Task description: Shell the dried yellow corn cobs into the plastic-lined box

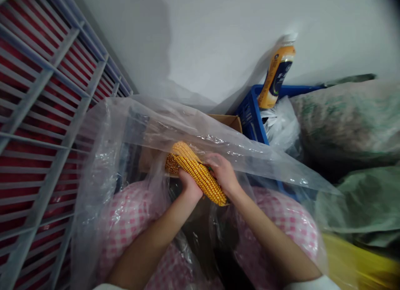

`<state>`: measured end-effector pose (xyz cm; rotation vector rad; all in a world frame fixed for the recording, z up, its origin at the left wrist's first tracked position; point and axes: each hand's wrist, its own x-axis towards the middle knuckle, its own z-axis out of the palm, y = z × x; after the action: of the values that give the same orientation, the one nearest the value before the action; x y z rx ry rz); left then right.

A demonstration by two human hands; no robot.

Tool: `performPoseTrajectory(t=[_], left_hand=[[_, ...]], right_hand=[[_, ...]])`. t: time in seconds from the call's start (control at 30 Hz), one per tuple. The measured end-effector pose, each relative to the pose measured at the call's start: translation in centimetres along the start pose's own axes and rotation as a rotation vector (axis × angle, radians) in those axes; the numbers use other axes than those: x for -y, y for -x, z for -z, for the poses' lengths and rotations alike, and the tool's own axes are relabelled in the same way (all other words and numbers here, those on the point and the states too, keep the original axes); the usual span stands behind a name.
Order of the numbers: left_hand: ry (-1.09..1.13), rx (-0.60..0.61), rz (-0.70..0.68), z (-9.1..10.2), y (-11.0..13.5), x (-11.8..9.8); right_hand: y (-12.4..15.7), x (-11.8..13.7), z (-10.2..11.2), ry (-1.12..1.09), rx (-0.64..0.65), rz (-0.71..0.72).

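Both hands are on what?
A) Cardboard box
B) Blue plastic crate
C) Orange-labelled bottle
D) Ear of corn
D. The left hand and right hand both close around a husked ear of yellow corn, its kernels showing between them.
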<state>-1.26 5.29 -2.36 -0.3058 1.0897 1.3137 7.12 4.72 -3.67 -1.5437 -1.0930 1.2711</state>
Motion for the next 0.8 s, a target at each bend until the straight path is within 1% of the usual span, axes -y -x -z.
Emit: performPoseTrajectory(t=[0.03, 0.07, 0.17, 0.2, 0.33, 0.4, 0.47, 0.5, 0.57, 0.63, 0.67, 0.73, 0.77, 0.8], left_hand=[[-0.001, -0.012, -0.002, 0.0, 0.0, 0.0], [-0.002, -0.018, -0.003, -0.1, 0.0, 0.0], [0.002, 0.003, -0.004, -0.2, 0.3, -0.1], [0.007, 0.014, -0.007, -0.3, 0.4, -0.1], [0.031, 0.051, -0.029, -0.3, 0.3, -0.4], [0.027, 0.068, -0.032, -0.3, 0.1, -0.5], [0.018, 0.084, -0.038, -0.2, -0.1, -0.5], [0.014, 0.092, -0.042, -0.2, -0.2, -0.5], [0.015, 0.111, -0.051, -0.1, -0.3, -0.4], [0.032, 0.095, -0.05, 0.0, -0.4, -0.2], [0.042, 0.08, -0.045, 0.1, -0.5, -0.2], [0.059, 0.054, -0.034, 0.2, -0.7, -0.1], [0.06, 0.048, -0.027, 0.2, -0.8, -0.2], [0.058, 0.047, -0.021, 0.3, -0.9, -0.2]], right_hand=[[0.0, 0.0, 0.0, 0.004, -0.002, -0.007], [0.1, 0.1, 0.0, 0.039, -0.014, 0.019], [0.7, 1.0, 0.2, 0.26, -0.057, 0.175], [1.0, 1.3, 0.3, 0.345, -0.065, 0.2], [1.6, 2.4, 0.9, 0.619, -0.115, 0.176], [1.5, 2.6, 1.1, 0.654, -0.144, 0.193], [1.2, 2.6, 1.2, 0.656, -0.146, 0.217], [1.0, 2.4, 1.3, 0.69, -0.151, 0.215], [0.8, 2.2, 1.3, 0.858, -0.159, 0.21], [0.7, 2.0, 1.3, 1.071, -0.117, 0.273], [0.8, 2.1, 1.4, 1.149, -0.065, 0.341], [1.0, 2.2, 1.5, 1.217, 0.063, 0.51], [1.0, 2.3, 1.6, 1.224, 0.108, 0.577], [1.1, 2.4, 1.8, 1.228, 0.126, 0.616]])
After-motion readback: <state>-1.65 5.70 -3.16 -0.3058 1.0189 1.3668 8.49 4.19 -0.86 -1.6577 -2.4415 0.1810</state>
